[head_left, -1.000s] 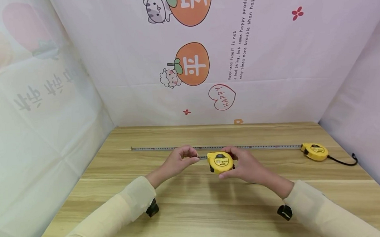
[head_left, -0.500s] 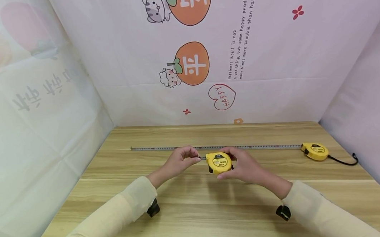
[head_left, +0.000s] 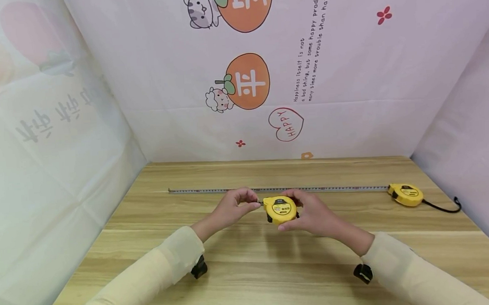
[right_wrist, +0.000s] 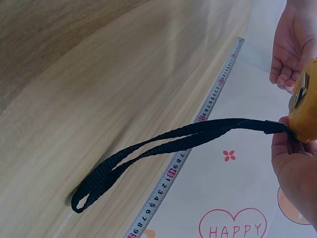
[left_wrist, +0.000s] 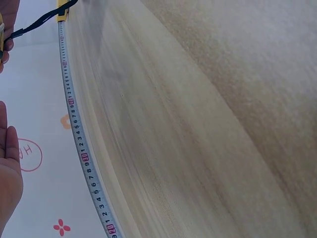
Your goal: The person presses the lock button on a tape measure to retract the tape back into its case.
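In the head view my right hand point(head_left: 316, 215) grips a yellow tape measure point(head_left: 280, 209) above the table, its labelled face up. My left hand point(head_left: 234, 208) pinches the tip of its blade, and only a very short bit shows between fingertips and case. From the held case a black wrist strap point(right_wrist: 198, 135) dangles in the right wrist view. A second yellow tape measure point(head_left: 406, 195) lies at the right of the table. Its long blade point(head_left: 213, 191) stretches leftward behind my hands, with the numbers readable in the left wrist view.
The wooden table point(head_left: 251, 281) meets a printed white cloth wall point(head_left: 351, 124) at the back, with cloth sides left and right. A black cord point(head_left: 442, 207) trails from the second tape measure toward the right side.
The held tape measure has shifted slightly left toward my left hand, so the bit of blade between them has grown shorter. The second tape measure has stayed still.
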### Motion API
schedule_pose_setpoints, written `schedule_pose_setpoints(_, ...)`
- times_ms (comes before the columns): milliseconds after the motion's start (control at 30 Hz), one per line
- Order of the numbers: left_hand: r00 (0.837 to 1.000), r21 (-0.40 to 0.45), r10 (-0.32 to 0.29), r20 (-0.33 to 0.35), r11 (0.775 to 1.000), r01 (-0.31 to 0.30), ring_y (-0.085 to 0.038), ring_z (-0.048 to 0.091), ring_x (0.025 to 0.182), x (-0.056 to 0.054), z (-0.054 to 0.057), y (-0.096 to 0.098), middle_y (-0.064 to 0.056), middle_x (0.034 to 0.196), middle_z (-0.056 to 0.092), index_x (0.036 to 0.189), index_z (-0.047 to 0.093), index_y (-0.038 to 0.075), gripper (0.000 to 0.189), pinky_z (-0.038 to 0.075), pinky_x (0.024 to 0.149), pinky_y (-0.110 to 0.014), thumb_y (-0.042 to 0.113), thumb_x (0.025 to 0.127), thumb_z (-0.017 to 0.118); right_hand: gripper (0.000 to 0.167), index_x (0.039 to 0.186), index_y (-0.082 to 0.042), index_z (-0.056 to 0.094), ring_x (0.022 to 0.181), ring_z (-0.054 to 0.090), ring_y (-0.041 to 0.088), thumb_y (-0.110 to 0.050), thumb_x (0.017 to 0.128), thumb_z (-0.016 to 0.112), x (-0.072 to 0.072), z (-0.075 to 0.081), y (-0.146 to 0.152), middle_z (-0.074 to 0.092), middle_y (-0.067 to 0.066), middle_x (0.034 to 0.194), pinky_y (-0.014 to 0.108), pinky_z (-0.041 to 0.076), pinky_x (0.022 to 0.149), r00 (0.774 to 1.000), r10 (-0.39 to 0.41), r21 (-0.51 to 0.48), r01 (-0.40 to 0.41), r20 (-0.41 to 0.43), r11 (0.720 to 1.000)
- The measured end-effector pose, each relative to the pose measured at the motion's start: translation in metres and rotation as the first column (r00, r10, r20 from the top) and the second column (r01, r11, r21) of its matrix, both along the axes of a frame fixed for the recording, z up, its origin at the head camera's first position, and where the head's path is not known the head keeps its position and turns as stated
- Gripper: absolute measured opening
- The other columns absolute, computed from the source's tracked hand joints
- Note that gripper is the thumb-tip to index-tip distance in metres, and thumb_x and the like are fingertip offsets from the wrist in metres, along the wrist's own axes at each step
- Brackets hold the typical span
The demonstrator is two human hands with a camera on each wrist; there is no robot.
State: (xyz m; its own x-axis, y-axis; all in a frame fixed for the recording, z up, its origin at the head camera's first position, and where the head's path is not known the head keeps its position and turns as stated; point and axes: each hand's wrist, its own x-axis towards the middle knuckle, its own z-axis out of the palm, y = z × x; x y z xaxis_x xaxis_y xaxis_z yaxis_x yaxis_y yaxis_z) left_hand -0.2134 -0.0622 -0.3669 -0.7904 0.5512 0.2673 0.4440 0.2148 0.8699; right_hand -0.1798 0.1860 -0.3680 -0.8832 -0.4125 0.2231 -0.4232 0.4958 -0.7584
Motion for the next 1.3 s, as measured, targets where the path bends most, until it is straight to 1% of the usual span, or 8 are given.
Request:
schedule_pose_setpoints(67, 1.000, -0.002, -0.003, 0.001, 1.000, 0.003, -0.018, 0.059, 0.089, -0.002, -0.001, 0.001, -0.005, 0.093, 0.064, 0.098, 0.064, 0.000, 0.006, 0.050, 0.080, -0.031, 0.005, 0.095, 0.063, 0.073, 0.125, -0.001, 0.054, 0.099, 0.058, 0.020, -0.030, 0.068, 0.090, 0.000, 0.000, 0.000, 0.061, 0.006, 0.116, 0.042, 0.049, 0.087, 1.000, 0.003, 0.001, -0.003, -0.003, 1.000)
schedule_pose_setpoints(267, 1.000, -0.003, -0.007, 0.001, 1.000, 0.007, -0.018, 0.060, 0.090, -0.019, -0.023, 0.002, -0.005, 0.095, 0.064, 0.099, 0.064, 0.001, 0.006, 0.050, 0.082, -0.037, 0.006, 0.095, 0.064, 0.073, 0.125, 0.000, 0.054, 0.099, 0.058, 0.020, -0.029, 0.068, 0.090, -0.001, -0.001, 0.000, 0.061, 0.007, 0.116, 0.041, 0.049, 0.087, 1.000, 0.010, 0.006, -0.010, -0.009, 1.000)
schedule_pose_setpoints(333, 1.000, 0.006, -0.007, -0.008, 1.000, 0.008, -0.019, 0.060, 0.090, -0.021, -0.026, 0.002, -0.004, 0.095, 0.064, 0.099, 0.064, 0.002, 0.007, 0.050, 0.083, -0.039, 0.008, 0.095, 0.064, 0.073, 0.125, 0.000, 0.054, 0.100, 0.058, 0.020, -0.029, 0.068, 0.090, -0.001, -0.001, 0.000, 0.060, 0.007, 0.116, 0.042, 0.049, 0.087, 1.000, 0.019, -0.001, -0.019, -0.010, 1.000)
schedule_pose_setpoints(433, 1.000, 0.020, -0.012, -0.015, 1.000, 0.012, -0.018, 0.060, 0.091, -0.021, -0.028, 0.002, -0.004, 0.096, 0.063, 0.100, 0.064, 0.003, 0.009, 0.050, 0.083, -0.039, 0.011, 0.095, 0.065, 0.073, 0.125, -0.001, 0.054, 0.099, 0.058, 0.019, -0.031, 0.068, 0.089, -0.002, -0.001, -0.001, 0.061, 0.006, 0.116, 0.043, 0.049, 0.088, 0.999, 0.031, -0.013, -0.031, -0.013, 0.999)
schedule_pose_setpoints(700, 1.000, 0.015, -0.019, -0.012, 1.000, 0.019, -0.017, 0.060, 0.091, -0.020, -0.025, 0.001, -0.002, 0.095, 0.064, 0.098, 0.065, 0.008, 0.010, 0.051, 0.082, -0.033, 0.016, 0.094, 0.066, 0.070, 0.124, -0.001, 0.055, 0.098, 0.058, 0.018, -0.029, 0.069, 0.089, -0.001, -0.002, 0.000, 0.061, 0.006, 0.116, 0.043, 0.049, 0.086, 0.999, 0.039, -0.018, -0.039, -0.022, 0.999)
schedule_pose_setpoints(867, 0.999, 0.015, -0.032, -0.010, 0.999, 0.032, -0.017, 0.061, 0.091, -0.019, -0.024, 0.001, -0.001, 0.096, 0.064, 0.099, 0.065, 0.008, 0.008, 0.051, 0.082, -0.033, 0.015, 0.095, 0.066, 0.069, 0.124, 0.000, 0.055, 0.099, 0.058, 0.019, -0.023, 0.070, 0.089, -0.002, -0.003, -0.001, 0.061, 0.007, 0.116, 0.043, 0.049, 0.087, 0.999, 0.038, -0.020, -0.039, -0.026, 0.999)
schedule_pose_setpoints(1133, 0.997, 0.031, -0.072, 0.012, 0.997, 0.072, -0.018, 0.062, 0.092, -0.021, -0.025, 0.001, -0.003, 0.098, 0.065, 0.101, 0.066, 0.005, 0.009, 0.053, 0.082, -0.032, 0.012, 0.095, 0.064, 0.070, 0.124, 0.000, 0.055, 0.099, 0.058, 0.019, -0.024, 0.068, 0.090, -0.001, -0.003, -0.003, 0.061, 0.007, 0.116, 0.044, 0.049, 0.087, 0.999, 0.039, -0.030, -0.040, -0.027, 0.999)
schedule_pose_setpoints(1300, 0.996, 0.029, -0.081, 0.027, 0.996, 0.081, -0.018, 0.062, 0.093, -0.021, -0.025, 0.000, -0.003, 0.099, 0.065, 0.103, 0.065, 0.005, 0.010, 0.053, 0.082, -0.032, 0.012, 0.096, 0.064, 0.068, 0.123, -0.001, 0.055, 0.099, 0.058, 0.019, -0.022, 0.069, 0.090, 0.000, -0.003, -0.003, 0.061, 0.006, 0.116, 0.042, 0.050, 0.087, 0.999, 0.043, -0.028, -0.044, -0.029, 0.999)
